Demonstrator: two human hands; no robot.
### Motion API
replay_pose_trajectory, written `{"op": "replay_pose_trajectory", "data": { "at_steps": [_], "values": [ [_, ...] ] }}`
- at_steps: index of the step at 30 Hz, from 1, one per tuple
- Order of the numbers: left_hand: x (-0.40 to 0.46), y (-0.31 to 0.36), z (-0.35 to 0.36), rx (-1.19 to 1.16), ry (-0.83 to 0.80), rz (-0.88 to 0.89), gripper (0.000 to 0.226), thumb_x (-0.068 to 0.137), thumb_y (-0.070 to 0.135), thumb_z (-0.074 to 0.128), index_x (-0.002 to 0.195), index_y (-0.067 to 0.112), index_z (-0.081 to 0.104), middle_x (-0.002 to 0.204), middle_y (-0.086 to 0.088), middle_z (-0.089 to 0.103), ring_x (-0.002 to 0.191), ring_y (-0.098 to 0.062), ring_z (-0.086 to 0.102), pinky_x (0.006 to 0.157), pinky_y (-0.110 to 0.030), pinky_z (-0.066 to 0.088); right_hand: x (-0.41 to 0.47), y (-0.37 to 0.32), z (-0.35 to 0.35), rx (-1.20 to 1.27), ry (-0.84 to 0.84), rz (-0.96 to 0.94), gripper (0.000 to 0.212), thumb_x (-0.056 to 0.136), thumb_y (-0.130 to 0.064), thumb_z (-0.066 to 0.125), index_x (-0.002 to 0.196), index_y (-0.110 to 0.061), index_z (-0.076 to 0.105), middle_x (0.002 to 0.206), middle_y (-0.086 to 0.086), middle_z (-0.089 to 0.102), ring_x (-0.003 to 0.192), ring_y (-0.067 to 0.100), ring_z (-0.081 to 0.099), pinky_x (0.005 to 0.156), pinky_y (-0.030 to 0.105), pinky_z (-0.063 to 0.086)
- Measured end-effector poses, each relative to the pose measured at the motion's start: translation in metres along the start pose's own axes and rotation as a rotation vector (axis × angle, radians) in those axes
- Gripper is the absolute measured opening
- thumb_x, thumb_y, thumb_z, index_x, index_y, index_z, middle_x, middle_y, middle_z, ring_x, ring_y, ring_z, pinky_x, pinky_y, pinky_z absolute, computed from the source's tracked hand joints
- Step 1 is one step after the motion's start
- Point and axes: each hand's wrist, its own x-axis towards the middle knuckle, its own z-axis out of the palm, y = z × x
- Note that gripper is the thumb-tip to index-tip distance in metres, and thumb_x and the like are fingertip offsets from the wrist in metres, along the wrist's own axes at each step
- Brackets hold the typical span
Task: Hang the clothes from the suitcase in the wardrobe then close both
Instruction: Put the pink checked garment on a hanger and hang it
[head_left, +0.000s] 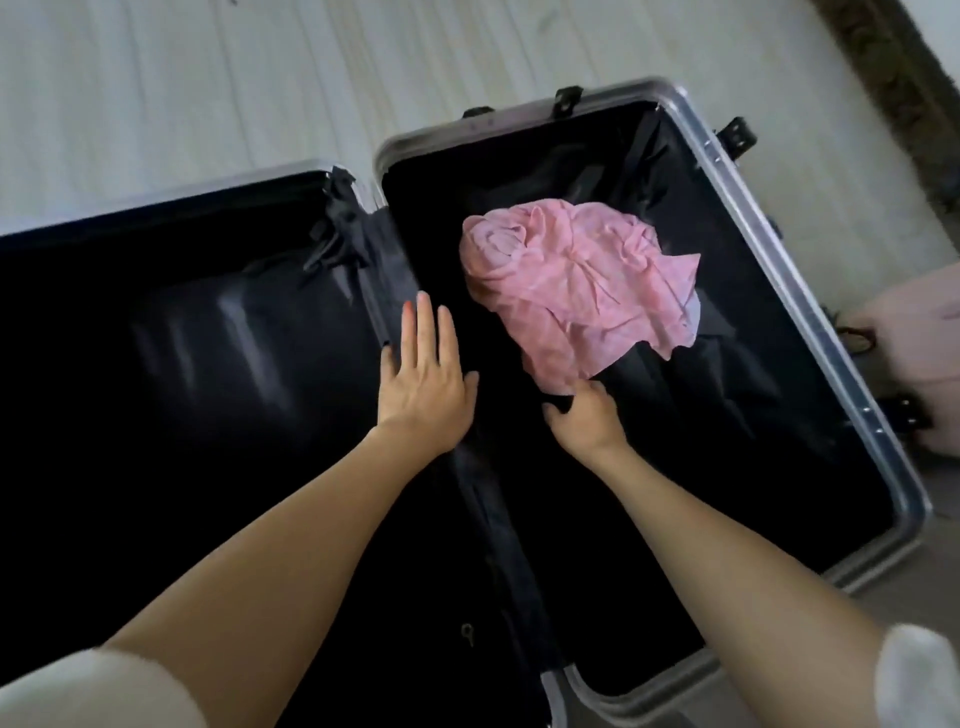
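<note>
A suitcase (769, 270) lies wide open on a pale wooden floor (182, 88), its two black-lined halves side by side with a metal rim around each. The left hand (423, 387) is flat, fingers straight and slightly spread, at the middle seam between the two halves; whether it presses down or only hovers there I cannot tell. The right hand (584, 415) is just beside it, a little apart, reaching into the right half with its fingers curled at the near edge of a crumpled pink garment (576, 291); the fingertips are hidden under the cloth, so it seems to be gripping the fabric, though the hold itself is not plain. The pink garment sits just beyond the right hand, bunched on top of dark cloth (691, 384) in that half. The half beyond the left hand shows only black lining. A pale pink object (919, 338) stands on the floor far to the right of the right hand, outside the suitcase.
</note>
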Motion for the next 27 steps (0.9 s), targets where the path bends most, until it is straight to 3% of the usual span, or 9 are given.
{"op": "replay_pose_trajectory", "data": {
  "at_steps": [5, 6, 9, 12, 15, 18, 20, 23, 27],
  "values": [
    [0.013, -0.008, 0.032, -0.040, 0.116, 0.010, 0.069, 0.097, 0.029, 0.026, 0.146, 0.005, -0.015, 0.151, -0.019, -0.027, 0.142, -0.030, -0.022, 0.116, -0.046, 0.013, 0.052, 0.001, 0.034, 0.170, -0.027, 0.025, 0.096, 0.085, -0.030, 0.062, 0.146, -0.031, -0.012, 0.155, 0.010, 0.012, 0.136, 0.037, 0.028, 0.109, 0.044, 0.033],
    [0.014, -0.009, 0.031, -0.052, 0.127, 0.020, 0.069, 0.097, 0.029, 0.026, 0.146, 0.005, -0.015, 0.151, -0.018, -0.027, 0.142, -0.030, -0.022, 0.116, -0.046, 0.017, 0.058, -0.001, 0.036, 0.194, -0.011, 0.056, 0.092, 0.086, -0.029, 0.062, 0.147, -0.030, -0.006, 0.154, 0.012, 0.014, 0.135, 0.038, 0.028, 0.110, 0.042, 0.031],
    [0.013, -0.008, 0.027, -0.023, 0.063, 0.008, 0.069, 0.098, 0.034, 0.026, 0.146, 0.007, -0.015, 0.151, -0.017, -0.029, 0.142, -0.028, -0.023, 0.114, -0.045, 0.025, 0.059, 0.011, 0.032, 0.205, 0.087, 0.170, 0.048, 0.090, -0.017, 0.053, 0.136, -0.008, 0.040, 0.136, 0.018, 0.044, 0.119, 0.036, 0.048, 0.098, 0.034, 0.039],
    [0.009, -0.007, 0.009, 0.020, -0.073, -0.004, 0.071, 0.098, 0.042, 0.028, 0.148, 0.012, -0.012, 0.150, -0.012, -0.033, 0.142, -0.024, -0.023, 0.113, -0.045, 0.024, 0.041, 0.018, 0.019, 0.248, 0.002, 0.226, 0.031, 0.089, -0.014, 0.053, 0.114, 0.002, 0.058, 0.115, 0.023, 0.061, 0.103, 0.038, 0.059, 0.092, 0.038, 0.049],
    [-0.005, -0.004, -0.013, -0.069, -0.247, -0.029, 0.070, 0.097, 0.038, 0.037, 0.149, 0.013, -0.003, 0.153, -0.010, -0.027, 0.144, -0.022, -0.016, 0.115, -0.047, 0.020, 0.006, 0.011, 0.005, 0.394, -0.033, 0.195, 0.020, 0.090, -0.011, 0.049, 0.105, -0.001, 0.058, 0.109, 0.023, 0.060, 0.103, 0.041, 0.058, 0.090, 0.050, 0.049],
    [-0.026, 0.006, -0.030, -0.421, -0.348, -0.257, 0.054, 0.096, 0.030, 0.043, 0.145, 0.013, 0.028, 0.156, -0.016, -0.005, 0.145, -0.028, 0.001, 0.117, -0.039, 0.018, -0.037, -0.014, -0.027, 0.627, 0.064, 0.168, 0.010, 0.090, -0.007, 0.043, 0.095, -0.008, 0.052, 0.097, 0.014, 0.055, 0.093, 0.028, 0.054, 0.076, 0.031, 0.048],
    [-0.048, 0.019, -0.062, -0.752, -0.367, -0.504, 0.042, 0.094, 0.030, 0.043, 0.134, 0.016, 0.047, 0.150, -0.015, 0.025, 0.138, -0.031, 0.026, 0.111, -0.041, 0.032, -0.068, -0.041, -0.066, 0.858, 0.157, 0.213, 0.014, 0.089, -0.005, 0.041, 0.098, -0.007, 0.051, 0.095, 0.010, 0.053, 0.088, 0.020, 0.049, 0.067, 0.021, 0.041],
    [-0.074, 0.040, -0.126, -1.094, -0.405, -0.686, 0.038, 0.095, 0.028, 0.044, 0.131, 0.017, 0.048, 0.137, -0.005, 0.046, 0.127, -0.025, 0.040, 0.101, -0.041, 0.039, -0.102, -0.086, -0.130, 1.065, 0.224, 0.246, 0.021, 0.089, -0.006, 0.036, 0.106, -0.011, 0.049, 0.101, 0.004, 0.050, 0.092, 0.018, 0.046, 0.075, 0.024, 0.039],
    [-0.110, 0.065, -0.226, -1.155, -0.415, -0.583, 0.040, 0.097, 0.025, 0.046, 0.136, 0.019, 0.041, 0.140, -0.004, 0.043, 0.128, -0.023, 0.041, 0.101, -0.039, 0.040, -0.159, -0.143, -0.229, 1.278, 0.347, 0.299, 0.021, 0.094, -0.005, 0.034, 0.095, -0.008, 0.054, 0.095, 0.003, 0.055, 0.088, 0.018, 0.054, 0.086, 0.030, 0.043]
  ]
}}
